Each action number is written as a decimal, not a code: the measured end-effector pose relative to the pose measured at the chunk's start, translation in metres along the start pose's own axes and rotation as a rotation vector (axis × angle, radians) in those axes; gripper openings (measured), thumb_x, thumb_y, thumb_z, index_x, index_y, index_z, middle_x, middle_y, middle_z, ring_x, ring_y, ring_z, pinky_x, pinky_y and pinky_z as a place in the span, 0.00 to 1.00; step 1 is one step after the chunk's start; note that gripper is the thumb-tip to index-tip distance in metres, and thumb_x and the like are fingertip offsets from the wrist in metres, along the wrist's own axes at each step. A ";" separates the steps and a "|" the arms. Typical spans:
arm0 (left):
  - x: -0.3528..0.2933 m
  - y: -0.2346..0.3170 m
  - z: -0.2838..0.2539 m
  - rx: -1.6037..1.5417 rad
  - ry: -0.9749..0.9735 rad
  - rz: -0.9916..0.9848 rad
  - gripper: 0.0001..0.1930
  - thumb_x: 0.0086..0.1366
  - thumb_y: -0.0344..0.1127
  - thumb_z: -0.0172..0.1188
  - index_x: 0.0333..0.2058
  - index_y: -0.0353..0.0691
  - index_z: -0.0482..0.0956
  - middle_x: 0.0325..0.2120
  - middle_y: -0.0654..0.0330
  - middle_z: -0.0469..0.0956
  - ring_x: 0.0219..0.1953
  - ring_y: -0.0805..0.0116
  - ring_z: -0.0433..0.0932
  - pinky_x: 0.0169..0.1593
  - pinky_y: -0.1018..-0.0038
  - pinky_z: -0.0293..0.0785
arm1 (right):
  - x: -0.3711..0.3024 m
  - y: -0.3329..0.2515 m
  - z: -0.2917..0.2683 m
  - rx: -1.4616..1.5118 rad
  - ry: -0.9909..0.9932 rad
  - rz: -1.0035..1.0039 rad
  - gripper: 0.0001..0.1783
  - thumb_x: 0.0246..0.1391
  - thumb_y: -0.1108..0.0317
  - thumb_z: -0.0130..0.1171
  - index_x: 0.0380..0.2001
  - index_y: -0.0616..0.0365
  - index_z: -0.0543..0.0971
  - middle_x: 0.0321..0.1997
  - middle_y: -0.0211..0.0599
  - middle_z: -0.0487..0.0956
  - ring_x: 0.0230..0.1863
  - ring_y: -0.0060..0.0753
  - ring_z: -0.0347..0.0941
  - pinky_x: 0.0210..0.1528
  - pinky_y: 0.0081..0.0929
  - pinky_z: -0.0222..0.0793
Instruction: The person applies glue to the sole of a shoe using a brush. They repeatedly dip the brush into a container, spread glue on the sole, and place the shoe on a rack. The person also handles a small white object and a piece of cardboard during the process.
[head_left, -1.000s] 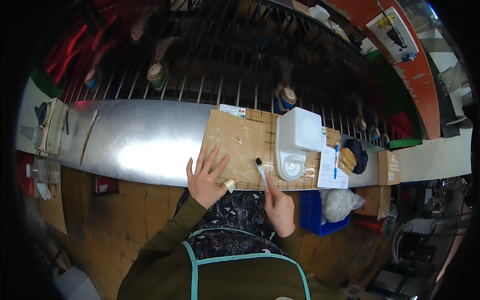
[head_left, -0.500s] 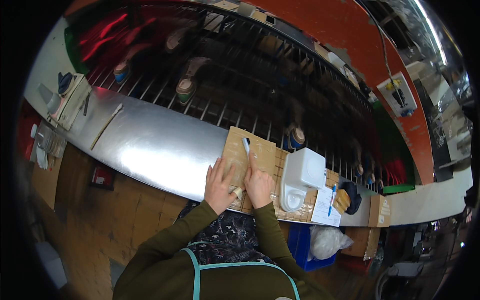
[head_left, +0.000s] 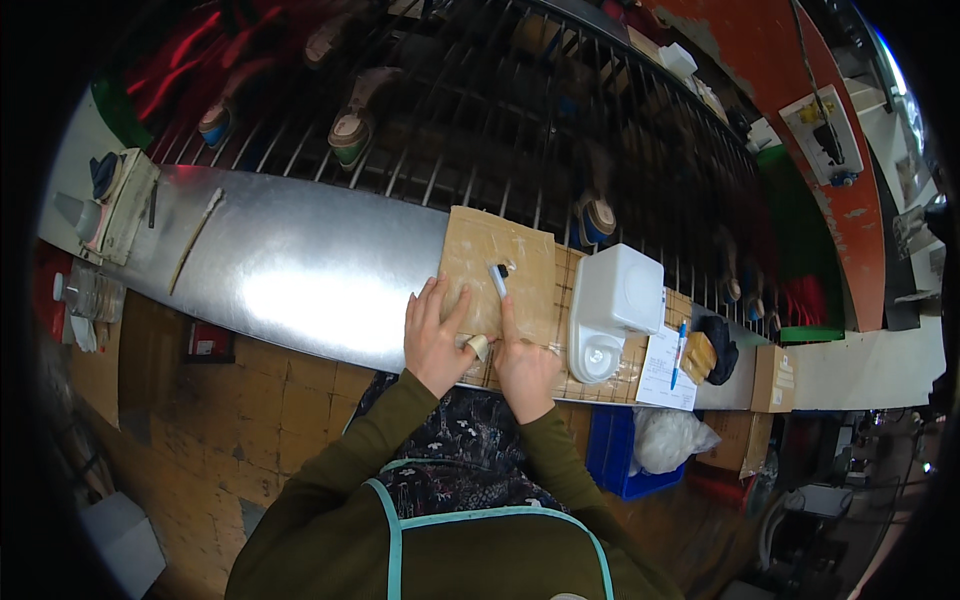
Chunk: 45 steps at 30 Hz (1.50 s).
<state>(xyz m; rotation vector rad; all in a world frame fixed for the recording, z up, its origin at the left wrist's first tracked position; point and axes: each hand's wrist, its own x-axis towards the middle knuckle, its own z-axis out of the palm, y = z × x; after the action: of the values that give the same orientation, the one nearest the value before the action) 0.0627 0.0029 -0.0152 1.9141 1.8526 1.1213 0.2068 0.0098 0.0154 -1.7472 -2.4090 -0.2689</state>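
Note:
On a tan sheet (head_left: 475, 235) at the bench's front, my left hand (head_left: 436, 342) lies with its fingers spread. A small curled cream piece (head_left: 478, 347) is at the tip of its thumb; whether the thumb presses it or wears it I cannot tell. My right hand (head_left: 526, 372) grips a small toothbrush-like brush (head_left: 500, 281) with a white handle and dark bristles, its index finger stretched along the handle. The bristle end is over the middle of the sheet. Just right of that hand stands a white dispenser (head_left: 622, 290) with a round cup at its front.
Behind the bench runs a rack of metal bars (head_left: 400, 185) carrying several shoes (head_left: 350, 138). Right of the dispenser lie a paper (head_left: 660, 375), a blue pen (head_left: 679, 355) and a yellowish block (head_left: 700, 356). A thin stick (head_left: 196, 240) rests on the metal bench (head_left: 300, 260). Below is a blue crate (head_left: 612, 450).
The brush's bristle end has drawn back from the sheet's far edge toward me, and the bristles now point more to the right. My left hand keeps its place. The whole view has shifted slightly.

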 end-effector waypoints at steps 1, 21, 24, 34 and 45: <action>0.001 0.000 0.000 -0.007 0.002 0.000 0.35 0.48 0.47 0.70 0.54 0.38 0.75 0.60 0.43 0.63 0.64 0.44 0.59 0.64 0.47 0.55 | -0.003 0.002 0.002 -0.004 0.028 -0.011 0.39 0.46 0.63 0.61 0.65 0.49 0.67 0.09 0.34 0.73 0.08 0.33 0.69 0.12 0.33 0.64; -0.002 -0.001 0.005 -0.009 0.011 0.031 0.36 0.51 0.51 0.69 0.55 0.35 0.74 0.60 0.41 0.63 0.64 0.42 0.59 0.65 0.48 0.53 | 0.007 0.080 -0.059 -0.282 -0.199 -0.394 0.36 0.43 0.72 0.56 0.61 0.41 0.72 0.13 0.26 0.70 0.13 0.29 0.68 0.21 0.32 0.64; -0.001 -0.001 0.003 -0.018 0.015 0.037 0.36 0.51 0.51 0.70 0.55 0.35 0.74 0.59 0.40 0.63 0.63 0.42 0.59 0.65 0.48 0.53 | 0.052 0.075 -0.073 -0.311 -0.098 -0.523 0.23 0.46 0.70 0.55 0.49 0.42 0.80 0.18 0.29 0.71 0.23 0.32 0.71 0.36 0.35 0.66; -0.004 -0.006 0.006 -0.016 -0.015 0.012 0.35 0.47 0.42 0.72 0.56 0.42 0.74 0.61 0.44 0.62 0.65 0.46 0.57 0.67 0.49 0.51 | 0.067 -0.020 -0.071 -0.793 0.030 -0.879 0.08 0.40 0.66 0.57 0.21 0.54 0.83 0.24 0.36 0.72 0.38 0.37 0.71 0.57 0.34 0.56; -0.009 -0.009 -0.014 0.155 -0.146 0.012 0.35 0.53 0.62 0.63 0.57 0.52 0.76 0.63 0.47 0.62 0.67 0.43 0.54 0.65 0.33 0.35 | 0.026 0.098 -0.117 0.031 0.078 -0.378 0.07 0.44 0.68 0.62 0.29 0.48 0.85 0.23 0.28 0.72 0.33 0.31 0.70 0.47 0.34 0.59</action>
<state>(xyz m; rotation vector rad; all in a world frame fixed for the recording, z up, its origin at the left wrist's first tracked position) 0.0473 -0.0080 -0.0151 2.0331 1.8983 0.8378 0.2938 0.0364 0.1406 -1.2316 -2.6532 -0.3339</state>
